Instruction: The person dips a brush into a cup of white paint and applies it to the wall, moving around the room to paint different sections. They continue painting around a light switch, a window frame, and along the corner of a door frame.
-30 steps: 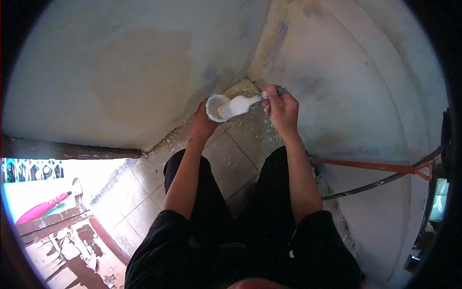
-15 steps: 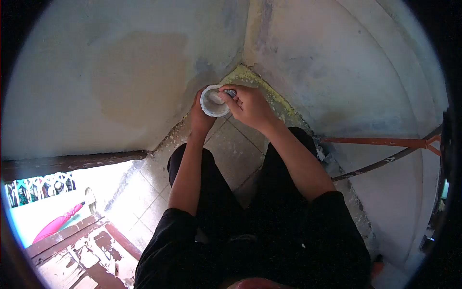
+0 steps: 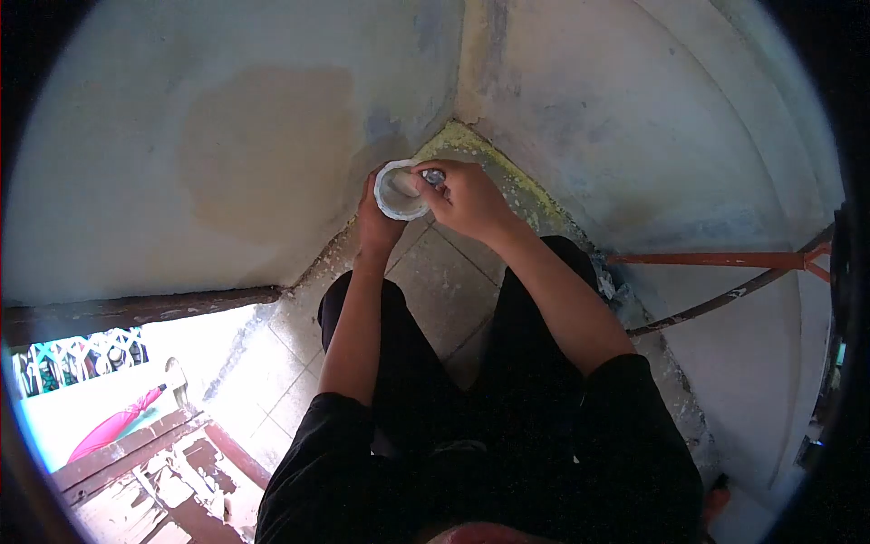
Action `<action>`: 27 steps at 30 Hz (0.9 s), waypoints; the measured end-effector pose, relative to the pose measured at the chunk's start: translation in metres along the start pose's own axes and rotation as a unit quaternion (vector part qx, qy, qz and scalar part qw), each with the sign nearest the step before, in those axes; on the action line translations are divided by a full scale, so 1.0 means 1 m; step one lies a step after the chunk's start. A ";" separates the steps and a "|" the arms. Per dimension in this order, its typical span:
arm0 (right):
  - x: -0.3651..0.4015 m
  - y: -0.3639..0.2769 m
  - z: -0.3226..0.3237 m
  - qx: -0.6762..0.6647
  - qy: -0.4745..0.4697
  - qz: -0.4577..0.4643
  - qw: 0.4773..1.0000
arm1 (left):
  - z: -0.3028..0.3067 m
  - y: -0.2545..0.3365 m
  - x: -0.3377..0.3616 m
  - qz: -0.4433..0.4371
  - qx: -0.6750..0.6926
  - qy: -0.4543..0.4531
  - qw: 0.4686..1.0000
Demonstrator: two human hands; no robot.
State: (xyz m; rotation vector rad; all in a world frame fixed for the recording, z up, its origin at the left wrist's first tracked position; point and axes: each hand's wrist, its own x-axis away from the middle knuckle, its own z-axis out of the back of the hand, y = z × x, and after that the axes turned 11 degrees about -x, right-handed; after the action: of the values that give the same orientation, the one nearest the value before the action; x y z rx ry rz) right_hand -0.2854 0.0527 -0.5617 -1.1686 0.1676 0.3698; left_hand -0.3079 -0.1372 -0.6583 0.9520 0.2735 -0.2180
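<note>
A round white container (image 3: pixel 408 214) with a whitish coating inside is held over the tiled floor, near the wall corner. My left hand (image 3: pixel 377 218) is wrapped round its left side. At its right rim my right hand (image 3: pixel 462 195) is closed on a small grey metallic tool (image 3: pixel 434 177), gripped between thumb and fingers. The tool's lower part, towards the inside of the container, is mostly hidden by my fingers.
Stained walls (image 3: pixel 272 154) meet in a corner ahead, with yellow flaking paint along the floor edge. At the right is a reddish-brown metal bar (image 3: pixel 707 259). Lower left, a pink folded umbrella (image 3: pixel 118 422) lies beyond a peeling brown wooden panel (image 3: pixel 222 462).
The container and both hands have stayed nearly in place, with only a slight shift of the right fingers at the rim. The whole view has moved a little.
</note>
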 end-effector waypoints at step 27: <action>-0.006 0.009 0.033 -0.049 0.120 0.023 0.991 | 0.007 -0.002 -0.005 0.076 -0.181 -0.024 0.980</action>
State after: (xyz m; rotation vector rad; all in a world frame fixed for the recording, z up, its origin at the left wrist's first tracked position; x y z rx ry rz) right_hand -0.2964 0.0851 -0.5550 -1.3077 0.3894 0.2795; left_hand -0.3119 -0.1437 -0.6546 0.6020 0.1873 -0.0473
